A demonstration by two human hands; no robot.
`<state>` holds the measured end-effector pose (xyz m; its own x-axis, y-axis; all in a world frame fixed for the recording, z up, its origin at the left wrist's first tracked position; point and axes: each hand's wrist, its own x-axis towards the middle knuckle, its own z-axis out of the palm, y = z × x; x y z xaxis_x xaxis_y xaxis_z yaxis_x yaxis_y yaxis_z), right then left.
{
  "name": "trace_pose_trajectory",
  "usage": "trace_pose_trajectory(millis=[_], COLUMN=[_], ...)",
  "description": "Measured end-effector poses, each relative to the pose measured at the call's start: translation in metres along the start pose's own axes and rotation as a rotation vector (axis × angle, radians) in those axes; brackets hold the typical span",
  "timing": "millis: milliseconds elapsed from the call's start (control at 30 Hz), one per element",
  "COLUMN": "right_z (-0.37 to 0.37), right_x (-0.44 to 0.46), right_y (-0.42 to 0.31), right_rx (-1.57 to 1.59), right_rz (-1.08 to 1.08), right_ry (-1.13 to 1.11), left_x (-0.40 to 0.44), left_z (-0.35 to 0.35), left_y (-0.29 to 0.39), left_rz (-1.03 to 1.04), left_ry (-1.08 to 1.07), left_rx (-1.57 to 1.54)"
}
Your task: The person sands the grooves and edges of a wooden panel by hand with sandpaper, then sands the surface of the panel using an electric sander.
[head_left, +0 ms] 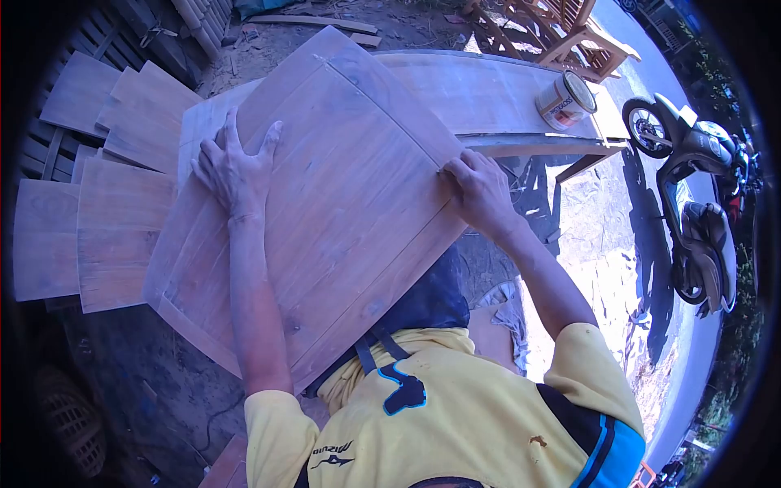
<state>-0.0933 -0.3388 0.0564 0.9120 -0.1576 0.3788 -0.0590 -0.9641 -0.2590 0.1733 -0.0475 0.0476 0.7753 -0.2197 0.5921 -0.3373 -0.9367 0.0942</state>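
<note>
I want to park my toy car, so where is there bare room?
The table looks bare between the big board and the can. It's crowded left of the big board, where other boards overlap.

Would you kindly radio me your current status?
Left hand spread on large brown wooden panel; right hand gripping its edge. Round labelled can on long wooden table, clear of panel.

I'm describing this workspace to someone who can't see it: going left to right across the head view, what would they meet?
Leftmost wooden board → left hand → right hand → labelled can → parked motorbike
</note>
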Motion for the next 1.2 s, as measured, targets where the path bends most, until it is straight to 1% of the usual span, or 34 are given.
trace_pose_trajectory(millis=[33,67,133,167,200,233,267,300,333,367,400,433,467,533,567,600,633,667,700,767,800,833,900,1000,1100,1200], right_z=[-0.015,-0.03,-0.058,-0.059,-0.058,-0.055,-0.051,-0.047,-0.041,-0.035,-0.03,-0.024,-0.017,0.0,0.004,0.007,0.009,0.019,0.024,0.034,0.038,0.041,0.045,0.045,0.047,0.053], right_x=[-0.025,-0.043,-0.065,-0.065,-0.062,-0.057,-0.05,-0.044,-0.031,-0.015,-0.001,0.019,0.041,0.088,0.111,0.134,0.156,0.178,0.199,0.231,0.243,0.252,0.265,0.268,0.274,0.267], right_y=[0.008,0.017,0.028,0.029,0.031,0.031,0.031,0.027,0.023,0.019,0.014,0.009,0.003,-0.01,-0.02,-0.03,-0.036,-0.038,-0.04,-0.043,-0.045,-0.045,-0.046,-0.049,-0.056,-0.082], right_rx=[-0.017,-0.02,0.073,0.07,0.044,0.019,0.011,0.013,0.069,0.131,0.217,0.232,0.25,0.306,0.315,0.204,0.094,0.101,0.108,0.132,0.103,0.099,0.062,-0.01,-0.001,0.022], right_rz=[0.048,0.051,0.133,0.139,0.108,0.076,-0.018,-0.03,-0.061,-0.105,-0.077,-0.127,-0.126,-0.139,-0.182,-0.223,-0.258,-0.316,-0.333,-0.448,-0.5,-0.517,-0.704,-0.77,-0.821,-0.864], right_ry=[-0.102,-0.109,-0.207,-0.207,-0.139,-0.072,-0.04,-0.036,-0.016,0.004,0.04,0.045,0.107,0.224,0.225,0.22,0.217,0.229,0.228,0.055,0.014,0.003,0.032,0.042,-0.044,-0.089], left_x=[0.001,0.001,0.0,0.0,0.0,0.0,0.0,0.001,0.002,0.001,0.001,0.0,-0.002,-0.009,-0.025,-0.046,-0.072,-0.095,-0.105,-0.121,-0.12,-0.119,-0.118,-0.118,-0.118,-0.117], left_z=[-0.002,-0.004,-0.006,-0.006,-0.006,-0.005,-0.004,-0.003,-0.003,-0.003,-0.003,-0.004,-0.005,-0.01,-0.013,-0.022,-0.041,-0.055,-0.059,-0.06,-0.06,-0.06,-0.061,-0.06,-0.056,-0.054], left_y=[0.001,0.002,0.004,0.004,0.005,0.005,0.005,0.003,0.001,0.001,0.001,0.001,0.003,0.008,0.014,0.023,0.037,0.048,0.052,0.056,0.056,0.056,0.055,0.054,0.053,0.051], left_rz=[-0.003,-0.014,-0.019,-0.018,-0.016,-0.01,-0.004,-0.008,-0.028,-0.022,-0.02,-0.011,-0.002,0.1,0.125,0.157,0.135,0.116,0.101,0.077,0.058,0.06,0.043,0.062,0.065,0.061], left_ry=[-0.006,-0.027,-0.055,-0.046,-0.036,-0.037,-0.029,-0.014,0.004,-0.029,-0.059,-0.033,-0.007,0.039,-0.018,-0.074,-0.166,-0.263,-0.255,-0.303,-0.301,-0.316,-0.336,-0.356,-0.363,-0.376], left_rx=[-0.006,-0.009,-0.018,-0.01,0.001,0.001,-0.005,-0.006,0.007,-0.04,-0.084,-0.104,-0.125,-0.169,-0.203,-0.238,-0.284,-0.331,-0.323,-0.33,-0.332,-0.348,-0.366,-0.384,-0.401,-0.421])
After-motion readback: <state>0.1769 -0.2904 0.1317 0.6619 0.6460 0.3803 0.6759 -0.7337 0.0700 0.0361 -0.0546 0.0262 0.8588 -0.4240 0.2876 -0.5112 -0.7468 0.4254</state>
